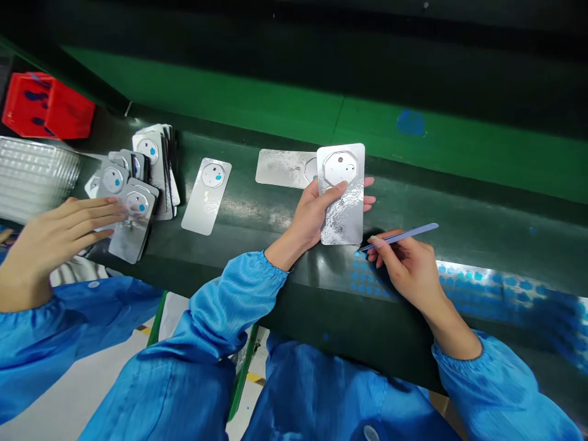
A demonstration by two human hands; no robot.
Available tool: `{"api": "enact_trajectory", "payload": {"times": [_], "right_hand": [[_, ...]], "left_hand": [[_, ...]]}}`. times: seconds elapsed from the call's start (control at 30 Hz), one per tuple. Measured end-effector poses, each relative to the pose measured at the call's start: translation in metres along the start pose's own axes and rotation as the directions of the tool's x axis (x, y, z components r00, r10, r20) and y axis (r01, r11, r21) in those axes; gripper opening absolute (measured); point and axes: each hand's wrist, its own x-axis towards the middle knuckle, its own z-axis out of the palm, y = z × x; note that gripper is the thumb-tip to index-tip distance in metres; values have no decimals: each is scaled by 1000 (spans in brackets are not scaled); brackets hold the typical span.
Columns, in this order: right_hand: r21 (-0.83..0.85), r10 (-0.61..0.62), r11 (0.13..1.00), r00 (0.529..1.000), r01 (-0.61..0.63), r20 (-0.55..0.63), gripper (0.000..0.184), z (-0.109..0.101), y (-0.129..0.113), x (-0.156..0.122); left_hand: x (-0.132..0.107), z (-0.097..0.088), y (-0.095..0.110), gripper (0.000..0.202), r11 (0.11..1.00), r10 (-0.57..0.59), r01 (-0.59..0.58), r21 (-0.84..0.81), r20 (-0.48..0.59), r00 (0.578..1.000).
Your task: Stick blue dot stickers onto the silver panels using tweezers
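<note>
1. Foil card [343, 214] is gripped by the left hand [312, 214], thumb across the front, fingertips showing past the far edge; the card is held tilted up off the worktop [459, 211].
2. Right hand [404, 266] is closed on blue tweezers [399, 237], pen-style. Tips sit just beside the card's lower edge; contact cannot be confirmed.
3. Card is a thin silver rectangle with mottled foil and an octagonal outline around a round disc near its top end.
4. Sheet of blue dots [496, 288] is laid on the worktop, under and right of the right hand.
5. Second card [280, 168] is partly hidden behind the held card. Third card [206, 196] is laid further left.
6. Co-worker's hand [68, 239] is held open, over card stacks [154, 171]. Red bin [46, 107] and clear trays [32, 177] are placed beyond.
</note>
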Motion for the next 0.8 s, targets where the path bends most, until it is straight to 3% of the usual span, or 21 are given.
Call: {"api": "enact_trajectory", "payload": {"times": [0.1, 0.23, 0.33, 0.47, 0.57, 0.8], "right_hand": [[69, 19, 997, 1000, -19, 3, 48, -1, 0, 1], [315, 54, 948, 998, -42, -29, 42, -12, -8, 2], [407, 9, 911, 984, 67, -180, 37, -24, -22, 3], [360, -64, 909, 926, 207, -371, 39, -33, -37, 6], [300, -54, 940, 938, 164, -344, 41, -33, -39, 6], [219, 25, 975, 969, 30, -244, 45, -34, -33, 5]], "left_hand": [[1, -3, -1, 58, 1000, -5, 5, 17, 10, 1000], [-1, -4, -3, 57, 999, -44, 42, 29, 82, 996], [-10, 3, -4, 60, 984, -174, 165, 63, 199, 965], [-29, 15, -8, 59, 949, -311, 274, 156, 325, 893], [-41, 22, -12, 59, 931, -357, 305, 200, 330, 874], [-48, 30, -18, 60, 925, -352, 296, 239, 238, 905]]}}
